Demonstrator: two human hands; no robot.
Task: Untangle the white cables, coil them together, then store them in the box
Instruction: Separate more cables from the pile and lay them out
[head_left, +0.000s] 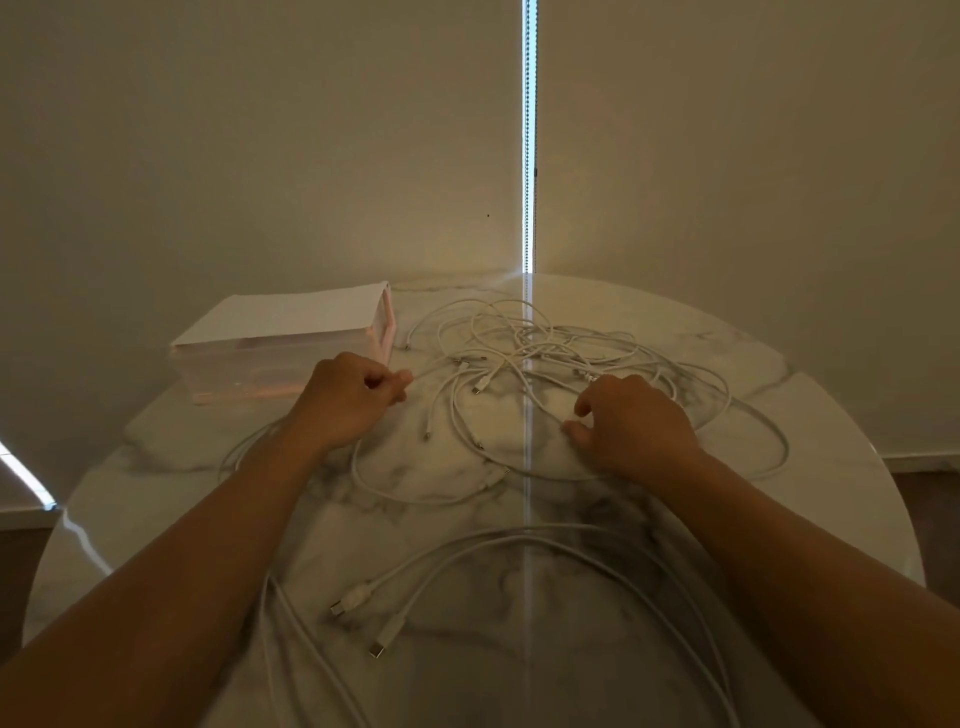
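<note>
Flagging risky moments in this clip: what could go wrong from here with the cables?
1. The left hand pinches a strand running into the tangle; pulling hard may tighten the knots.
2. The loose cables run toward the near table edge and could slide off if snagged.

A: Count on the bench (779, 415)?
B: One box (280, 338). One tangle of white cables (519, 348); strand count unreadable, several at least. Plus a front pair (493, 532) lying apart from it, so two more.
A: Plugs?
B: Two big plugs (345, 605), one per front cable. Small plugs (480, 387) in the tangle: at least five, others hidden.
A: Hands?
B: Two. Left hand (353, 400), right hand (631, 426).
</note>
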